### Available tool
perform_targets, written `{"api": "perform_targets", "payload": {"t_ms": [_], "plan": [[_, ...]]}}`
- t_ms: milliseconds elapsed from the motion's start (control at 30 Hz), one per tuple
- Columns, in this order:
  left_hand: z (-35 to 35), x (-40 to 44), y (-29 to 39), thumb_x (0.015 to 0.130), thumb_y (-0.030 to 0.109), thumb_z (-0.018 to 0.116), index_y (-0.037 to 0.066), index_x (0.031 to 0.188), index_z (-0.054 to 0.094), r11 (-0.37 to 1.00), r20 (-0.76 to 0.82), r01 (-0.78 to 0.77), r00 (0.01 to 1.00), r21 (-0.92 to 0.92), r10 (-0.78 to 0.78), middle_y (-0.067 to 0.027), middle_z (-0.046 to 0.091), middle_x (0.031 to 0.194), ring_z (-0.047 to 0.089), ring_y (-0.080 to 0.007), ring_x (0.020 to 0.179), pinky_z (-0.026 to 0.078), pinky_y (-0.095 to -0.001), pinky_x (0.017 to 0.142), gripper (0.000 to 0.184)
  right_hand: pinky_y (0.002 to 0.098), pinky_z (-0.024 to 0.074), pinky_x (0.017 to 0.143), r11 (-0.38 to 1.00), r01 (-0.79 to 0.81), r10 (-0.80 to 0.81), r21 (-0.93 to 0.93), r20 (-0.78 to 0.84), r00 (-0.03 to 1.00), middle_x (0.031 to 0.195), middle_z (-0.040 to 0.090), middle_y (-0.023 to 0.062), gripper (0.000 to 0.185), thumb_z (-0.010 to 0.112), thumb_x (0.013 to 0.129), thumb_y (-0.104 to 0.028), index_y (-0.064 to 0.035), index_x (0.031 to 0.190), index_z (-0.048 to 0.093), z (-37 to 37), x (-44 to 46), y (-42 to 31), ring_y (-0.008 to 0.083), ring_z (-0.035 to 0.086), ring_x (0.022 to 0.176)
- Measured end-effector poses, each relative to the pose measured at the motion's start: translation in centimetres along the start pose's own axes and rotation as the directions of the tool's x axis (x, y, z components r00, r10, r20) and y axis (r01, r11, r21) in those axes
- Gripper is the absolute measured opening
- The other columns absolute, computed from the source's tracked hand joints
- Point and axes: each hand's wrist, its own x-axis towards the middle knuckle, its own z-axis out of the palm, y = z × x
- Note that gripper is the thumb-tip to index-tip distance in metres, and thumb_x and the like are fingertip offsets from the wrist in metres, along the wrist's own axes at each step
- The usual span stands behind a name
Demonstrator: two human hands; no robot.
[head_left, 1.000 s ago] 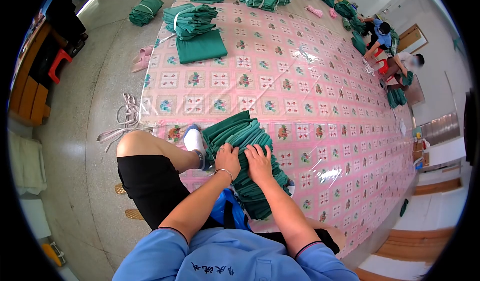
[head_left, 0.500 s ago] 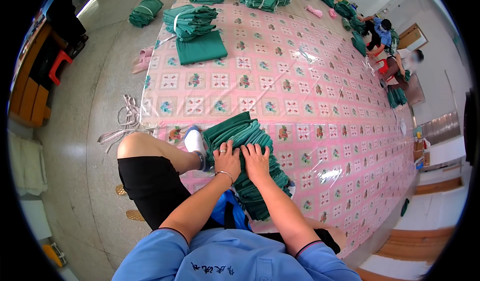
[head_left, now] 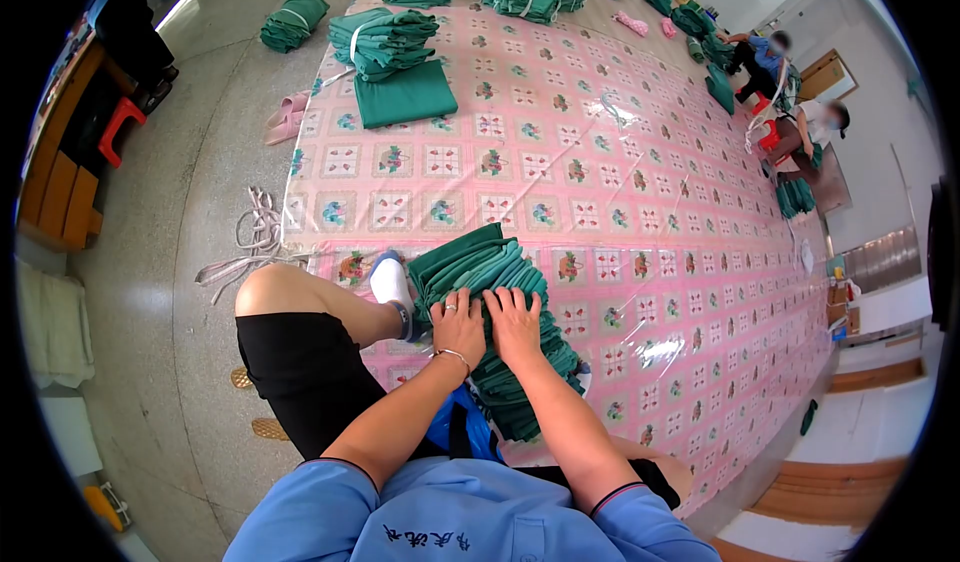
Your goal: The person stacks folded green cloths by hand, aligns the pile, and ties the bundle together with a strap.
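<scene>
A long row of folded green cloths (head_left: 510, 372) lies between my legs on the pink patterned sheet (head_left: 540, 177). Both hands rest on top of it, side by side. My left hand (head_left: 459, 324), with a ring and a bracelet, presses on the cloths with its fingers a little apart. Just right of it, my right hand (head_left: 514, 324) lies on the same cloths, fingers spread. Neither palm can be seen. My foot in a white sock (head_left: 388, 282) touches the sheet left of the row.
A tied green stack (head_left: 380, 42) and a flat green cloth (head_left: 405, 94) lie farther up the sheet. White straps (head_left: 258, 232) and pink slippers (head_left: 288, 118) are on the floor at left. Two people (head_left: 815, 127) sit at the upper right; another person stands upper left.
My hands have shifted slightly over the cloths, staying side by side. At the upper right, the seated people have moved their arms, and a pale strap now hangs raised there.
</scene>
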Motion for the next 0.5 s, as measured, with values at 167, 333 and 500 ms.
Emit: {"api": "perform_targets", "payload": {"t_ms": [167, 333, 500], "plan": [[-1.2, 0.0, 0.5, 0.085, 0.032, 0.062, 0.006, 0.125, 0.058, 0.999, 0.076, 0.028, 0.997, 0.018, -0.029, -0.0146, 0.044, 0.140, 0.039, -0.0296, 0.128, 0.030, -0.0473, 0.096, 0.048, 0.0591, 0.0321, 0.104, 1.000, -0.003, 0.003, 0.009, -0.021, 1.000, 0.117, 0.053, 0.0048, 0.046, 0.063, 0.081, -0.014, -0.0135, 0.127, 0.056, 0.2, 0.0, 0.0, 0.0256, 0.048, 0.117], [-1.8, 0.1, 0.4, 0.085, 0.036, 0.061, 0.006, 0.128, 0.056, 0.999, 0.117, 0.003, 0.993, 0.041, -0.008, -0.0144, 0.045, 0.141, 0.038, -0.0294, 0.129, 0.029, -0.0479, 0.096, 0.052, 0.0589, 0.0320, 0.104, 1.000, -0.005, 0.005, 0.010, -0.017, 1.000, 0.118, 0.053, 0.0052, 0.045, 0.062, 0.082, -0.013, -0.0134, 0.127, 0.055, 0.2, 0.0, 0.0, 0.0258, 0.047, 0.118], [-0.7, -0.2, 0.3, 0.085, 0.036, 0.061, 0.004, 0.129, 0.054, 0.998, 0.106, -0.030, 0.994, 0.057, 0.023, -0.0131, 0.047, 0.139, 0.038, -0.0287, 0.129, 0.029, -0.0496, 0.097, 0.055, 0.0587, 0.0318, 0.105, 1.000, -0.010, 0.010, 0.003, -0.006, 1.000, 0.120, 0.053, 0.0049, 0.045, 0.062, 0.083, -0.014, -0.0136, 0.128, 0.054, 0.4, 0.1, 0.0, 0.0259, 0.047, 0.118]]}}
